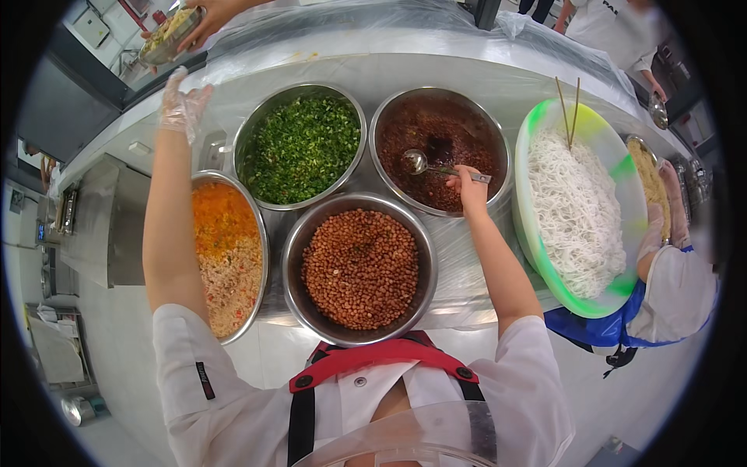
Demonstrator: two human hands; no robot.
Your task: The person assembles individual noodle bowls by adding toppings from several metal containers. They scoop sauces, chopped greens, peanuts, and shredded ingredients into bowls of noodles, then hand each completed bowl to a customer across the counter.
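Chili sauce fills the steel bowl (440, 148); it looks oily and runny, so a loaded ladle (436, 165) likely drips. Ladle: light, rigid metal, best held at the handle end, where the right hand (469, 189) clenches it. Left hand (184, 105), gloved, hangs spread and empty above the counter (366, 66). Ladle contents: indistinct.

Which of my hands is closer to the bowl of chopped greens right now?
Right. The right hand holds a spoon just beside the greens bowl; the gloved left hand is raised beyond its far-left rim.
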